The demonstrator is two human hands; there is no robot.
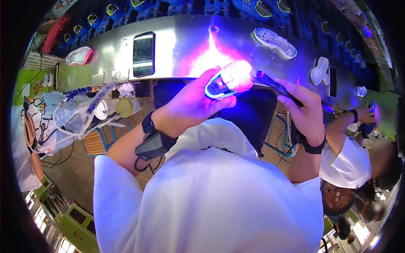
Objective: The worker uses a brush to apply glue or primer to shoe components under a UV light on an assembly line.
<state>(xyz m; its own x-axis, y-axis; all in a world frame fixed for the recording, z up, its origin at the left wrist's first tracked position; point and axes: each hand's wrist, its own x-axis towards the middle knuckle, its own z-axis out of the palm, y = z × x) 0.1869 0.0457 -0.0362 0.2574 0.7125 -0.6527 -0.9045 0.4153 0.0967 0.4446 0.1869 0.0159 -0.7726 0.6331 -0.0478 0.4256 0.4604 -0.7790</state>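
Note:
My left hand [187, 103] is wrapped round a blue shoe upper [214, 93], held near the front edge of the metal ledge. The shoe's collar opening faces me, while its far part is washed out by bright pink-violet light. Closed round the dark handle of a brush [272, 82] is my right hand [304, 107]. The brush's tip meets the right side of the lit shoe; glare hides its bristles and the exact contact. Both wrists wear black straps, and a dark box is fastened at the left one.
Beyond the metal ledge [109, 42], several blue shoes [253, 8] stand on a dark conveyor. On the ledge lie a phone [144, 55], a pale sole [275, 43] and a pink-edged sole [79, 55]. At right a co-worker's arm [339, 128] reaches in; white tubs [105, 109] are at left.

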